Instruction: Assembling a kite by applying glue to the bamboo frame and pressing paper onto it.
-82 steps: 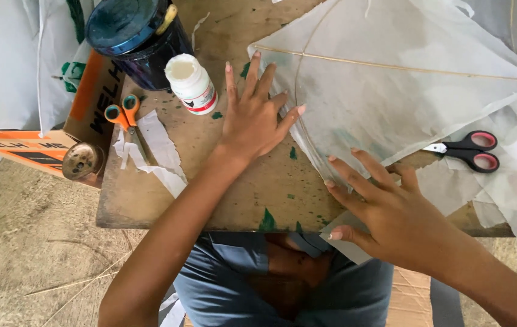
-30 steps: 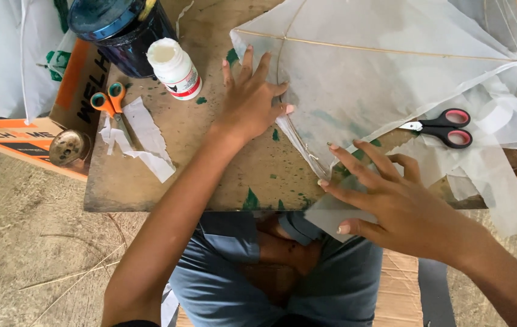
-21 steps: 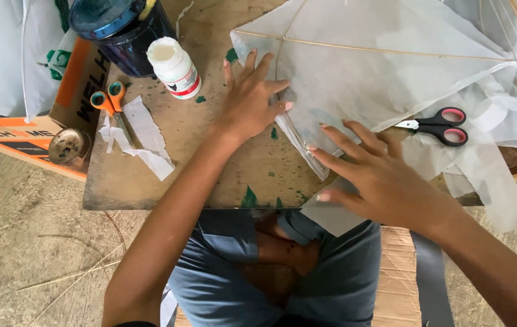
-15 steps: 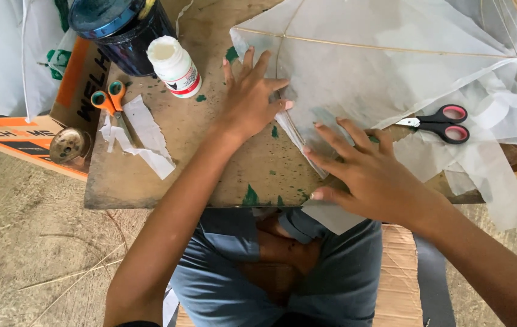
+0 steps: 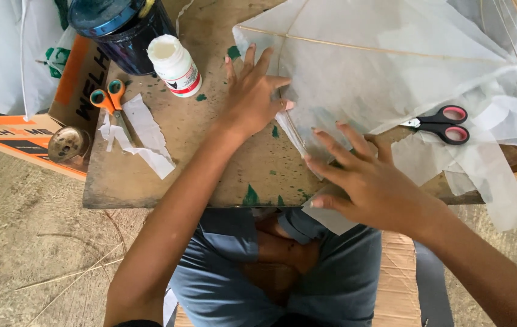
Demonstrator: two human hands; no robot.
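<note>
I counted two pairs of scissors: one orange-handled pair point(image 5: 112, 106) and one black pair with red grips point(image 5: 442, 123). I saw one white bottle point(image 5: 175, 65), one dark jar point(image 5: 122, 27), one wooden board point(image 5: 180, 163), one paper kite point(image 5: 380, 72), and two hands, left hand point(image 5: 253, 97) and right hand point(image 5: 367, 181).

Looked like a makeshift craft workshop, set low over a bare earth floor point(image 5: 22, 242) strewn with dry straws. Showed it by a small, paint-stained wooden worktop point(image 5: 210, 157) carrying thin white paper point(image 5: 380, 79) stretched on slender sticks, a white glue bottle point(image 5: 175, 65) and a dark jar point(image 5: 122, 30) near the far edge, orange-handled scissors point(image 5: 108, 103) at the left edge, black-and-red scissors point(image 5: 443, 123) toward the right.
</note>
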